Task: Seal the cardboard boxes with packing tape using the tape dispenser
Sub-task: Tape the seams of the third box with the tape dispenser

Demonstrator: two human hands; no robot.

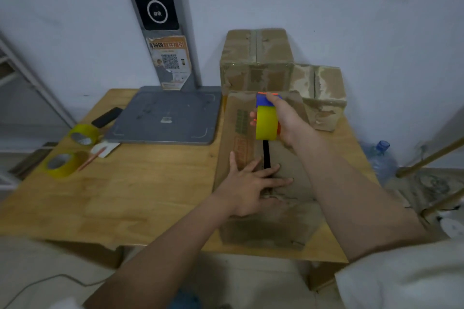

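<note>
On the far left of our wooden table [140, 193] lie two spare yellow tape rolls [72, 148], with a grey scale platform [165, 118] beside them. Toward the right, our left hand [251, 188] lies flat, fingers spread, on the near cardboard box [271, 208], seemingly to keep its flaps shut over the dark seam. Our right hand [286, 120] grips the tape dispenser [267, 118] at the lid's far end, likely drawing tape along the seam. Two taped boxes [281, 70] sit behind, probably finished.
</note>
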